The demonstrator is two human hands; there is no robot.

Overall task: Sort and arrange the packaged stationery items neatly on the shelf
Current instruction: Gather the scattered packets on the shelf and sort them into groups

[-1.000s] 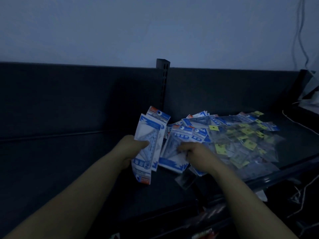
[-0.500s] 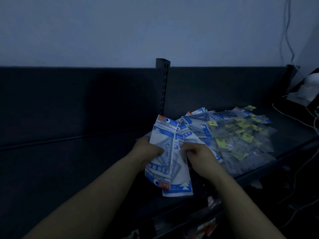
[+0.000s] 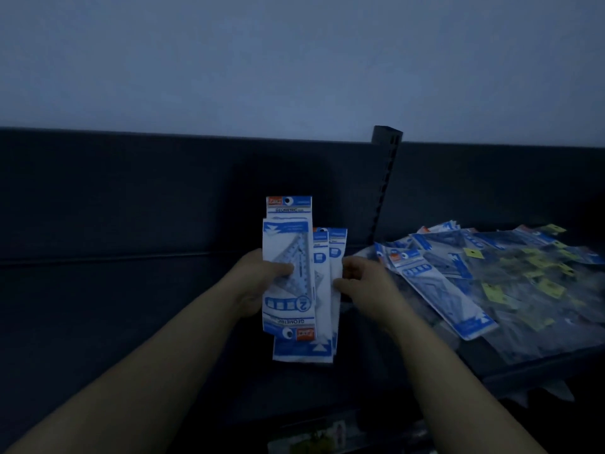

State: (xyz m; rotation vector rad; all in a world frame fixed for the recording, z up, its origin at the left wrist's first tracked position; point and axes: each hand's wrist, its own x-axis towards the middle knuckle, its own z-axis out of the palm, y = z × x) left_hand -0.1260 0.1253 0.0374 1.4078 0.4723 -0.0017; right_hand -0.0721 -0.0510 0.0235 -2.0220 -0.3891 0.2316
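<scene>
A stack of blue-and-white geometric ruler packets (image 3: 296,283) stands upright above the dark shelf (image 3: 131,306). My left hand (image 3: 262,276) grips the stack's left edge, thumb across the front packet. My right hand (image 3: 360,283) touches the stack's right edge with curled fingers, seemingly holding the rear packets. To the right lies a loose pile of the same blue packets (image 3: 438,276), mixed with clear packets carrying yellow tags (image 3: 537,283).
A dark slotted upright post (image 3: 384,191) divides the shelf's back panel. The shelf's front edge (image 3: 523,371) runs under the pile at the right. A pale wall rises behind. Lower shelf goods show dimly at the bottom.
Both hands have lifted the blue packets off the pile, brought them together and turned them upright into one stack left of the pile. The view has swung left.
</scene>
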